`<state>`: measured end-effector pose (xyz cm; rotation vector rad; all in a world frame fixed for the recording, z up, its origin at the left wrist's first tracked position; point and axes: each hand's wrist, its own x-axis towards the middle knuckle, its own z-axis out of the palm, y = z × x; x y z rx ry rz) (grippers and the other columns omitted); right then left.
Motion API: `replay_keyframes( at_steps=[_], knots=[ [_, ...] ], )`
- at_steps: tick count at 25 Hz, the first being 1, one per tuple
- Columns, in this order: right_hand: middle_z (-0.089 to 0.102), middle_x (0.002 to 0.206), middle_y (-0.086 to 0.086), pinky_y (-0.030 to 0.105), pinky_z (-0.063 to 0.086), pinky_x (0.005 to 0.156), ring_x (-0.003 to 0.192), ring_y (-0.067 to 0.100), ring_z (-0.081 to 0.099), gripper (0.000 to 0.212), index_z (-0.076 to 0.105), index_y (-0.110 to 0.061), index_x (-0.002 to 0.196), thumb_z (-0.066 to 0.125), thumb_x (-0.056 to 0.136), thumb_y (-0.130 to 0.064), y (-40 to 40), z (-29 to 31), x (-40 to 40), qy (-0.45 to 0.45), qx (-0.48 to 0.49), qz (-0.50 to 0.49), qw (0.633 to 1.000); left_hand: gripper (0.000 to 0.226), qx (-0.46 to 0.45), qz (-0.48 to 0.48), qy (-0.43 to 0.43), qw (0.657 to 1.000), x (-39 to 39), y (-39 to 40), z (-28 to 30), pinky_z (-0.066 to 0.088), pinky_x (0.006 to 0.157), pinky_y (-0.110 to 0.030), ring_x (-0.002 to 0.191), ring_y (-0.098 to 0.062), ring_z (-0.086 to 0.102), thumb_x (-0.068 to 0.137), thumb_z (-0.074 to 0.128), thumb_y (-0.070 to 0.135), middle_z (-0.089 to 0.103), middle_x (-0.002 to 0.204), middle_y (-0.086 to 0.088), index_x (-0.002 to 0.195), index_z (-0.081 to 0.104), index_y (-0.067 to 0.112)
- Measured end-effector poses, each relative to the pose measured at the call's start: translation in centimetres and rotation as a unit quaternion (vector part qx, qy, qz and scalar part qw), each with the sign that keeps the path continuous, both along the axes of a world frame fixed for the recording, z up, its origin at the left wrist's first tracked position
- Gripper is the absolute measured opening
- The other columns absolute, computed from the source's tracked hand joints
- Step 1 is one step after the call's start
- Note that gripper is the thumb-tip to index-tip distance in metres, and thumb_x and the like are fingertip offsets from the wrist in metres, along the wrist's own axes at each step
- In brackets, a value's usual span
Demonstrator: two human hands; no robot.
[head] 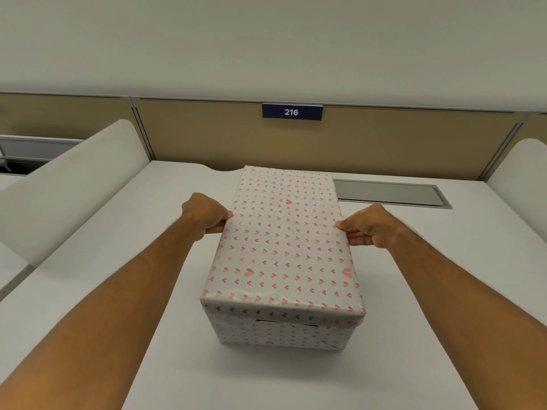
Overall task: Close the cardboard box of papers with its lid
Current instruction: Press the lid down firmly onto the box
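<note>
A cardboard box (281,332) wrapped in white paper with small pink hearts stands in the middle of the white desk (148,291). Its lid (284,241), in the same paper, lies flat on top and covers the whole box, so the papers inside are hidden. My left hand (207,216) pinches the lid's left long edge, thumb on top. At the opposite long edge, my right hand (367,227) grips the lid the same way.
White rounded side panels (77,184) (521,170) flank the desk. A tan partition with a blue sign reading 216 (291,112) closes the back. A grey cable hatch (390,193) is set in the desk behind the box to the right.
</note>
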<state>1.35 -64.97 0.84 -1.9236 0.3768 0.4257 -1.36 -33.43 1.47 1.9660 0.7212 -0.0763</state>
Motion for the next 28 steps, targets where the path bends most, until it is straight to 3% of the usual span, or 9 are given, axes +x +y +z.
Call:
replay_keyframes(
  at_steps=[3, 5, 8, 10, 13, 17, 22, 25, 28],
  knots=[
    [0.071, 0.09, 0.017, 0.046, 0.06, 0.082, 0.077, 0.03, 0.071, 0.031, 0.062, 0.004, 0.105, 0.077, 0.081, -0.009, -0.1, -0.2, 0.4, -0.003, 0.014, 0.003, 1.0, 0.024, 0.007, 0.009, -0.009, 1.0, 0.1, -0.2, 0.1, 0.06, 0.067, -0.031, 0.073, -0.023, 0.073, 0.08, 0.078, 0.016, 0.07, 0.088, -0.01, 0.097, 0.068, 0.002],
    [0.071, 0.098, 0.019, 0.045, 0.06, 0.08, 0.078, 0.03, 0.072, 0.032, 0.062, 0.005, 0.106, 0.076, 0.081, -0.01, 0.1, -0.5, 0.8, -0.025, 0.017, 0.001, 1.0, 0.023, 0.017, 0.02, -0.02, 0.999, 0.4, -0.5, 0.0, 0.059, 0.067, -0.03, 0.073, -0.022, 0.072, 0.081, 0.077, 0.017, 0.07, 0.088, -0.01, 0.096, 0.069, 0.003],
    [0.071, 0.106, 0.017, 0.045, 0.06, 0.081, 0.087, 0.03, 0.072, 0.034, 0.063, 0.003, 0.109, 0.076, 0.082, -0.013, 0.3, -0.9, 1.1, -0.054, 0.024, -0.02, 0.998, 0.024, 0.017, 0.044, -0.041, 0.998, 0.8, -0.9, -0.4, 0.061, 0.077, -0.032, 0.074, -0.023, 0.072, 0.081, 0.077, 0.019, 0.07, 0.093, -0.011, 0.096, 0.07, 0.003],
    [0.071, 0.104, 0.015, 0.043, 0.061, 0.073, 0.084, 0.029, 0.071, 0.034, 0.062, -0.001, 0.109, 0.076, 0.082, -0.016, 0.2, -1.0, 1.2, -0.042, 0.029, -0.018, 0.999, 0.026, 0.005, 0.048, -0.039, 0.998, 1.0, -0.8, -0.7, 0.061, 0.081, -0.034, 0.076, -0.023, 0.072, 0.081, 0.077, 0.021, 0.07, 0.091, -0.01, 0.098, 0.07, 0.002],
    [0.071, 0.098, 0.014, 0.037, 0.058, 0.057, 0.074, 0.027, 0.071, 0.032, 0.061, -0.003, 0.107, 0.076, 0.083, -0.016, 0.0, -1.0, 1.1, -0.019, 0.047, -0.016, 0.999, 0.026, -0.017, 0.032, -0.025, 0.999, 1.1, -0.4, -0.6, 0.061, 0.071, -0.032, 0.074, -0.022, 0.072, 0.081, 0.076, 0.02, 0.069, 0.086, -0.007, 0.099, 0.069, 0.003],
    [0.072, 0.096, 0.015, 0.033, 0.056, 0.053, 0.073, 0.024, 0.071, 0.024, 0.061, -0.005, 0.098, 0.076, 0.082, -0.014, -0.1, -0.5, 1.2, -0.033, 0.056, -0.045, 0.997, 0.024, -0.038, 0.004, -0.014, 0.999, 1.3, -0.1, -0.1, 0.058, 0.06, -0.029, 0.072, -0.021, 0.071, 0.082, 0.076, 0.018, 0.069, 0.088, -0.008, 0.098, 0.066, 0.003],
    [0.072, 0.086, 0.009, 0.027, 0.054, 0.046, 0.069, 0.02, 0.072, 0.028, 0.064, -0.004, 0.101, 0.078, 0.081, -0.018, 0.3, 0.4, 1.5, -0.063, 0.032, -0.054, 0.996, 0.022, -0.056, 0.003, -0.04, 0.998, 1.8, 0.7, 0.6, 0.054, 0.052, -0.026, 0.071, -0.019, 0.07, 0.082, 0.076, 0.017, 0.07, 0.088, -0.007, 0.097, 0.066, 0.004],
    [0.073, 0.086, 0.008, 0.026, 0.054, 0.043, 0.068, 0.019, 0.072, 0.03, 0.064, -0.004, 0.102, 0.078, 0.081, -0.02, 0.6, 0.3, 1.3, -0.07, 0.025, -0.05, 0.996, 0.023, -0.046, -0.003, -0.041, 0.998, 1.8, 1.0, 0.1, 0.055, 0.055, -0.028, 0.071, -0.019, 0.07, 0.082, 0.076, 0.017, 0.07, 0.09, -0.008, 0.098, 0.066, 0.004],
    [0.073, 0.087, 0.007, 0.026, 0.055, 0.045, 0.068, 0.019, 0.072, 0.03, 0.064, -0.004, 0.102, 0.078, 0.081, -0.021, 0.5, -0.1, 1.3, -0.075, 0.027, -0.053, 0.995, 0.025, -0.047, -0.006, -0.043, 0.998, 1.9, 1.0, -1.0, 0.06, 0.069, -0.033, 0.078, -0.023, 0.071, 0.082, 0.077, 0.018, 0.071, 0.097, -0.01, 0.099, 0.067, 0.002]
  ],
)
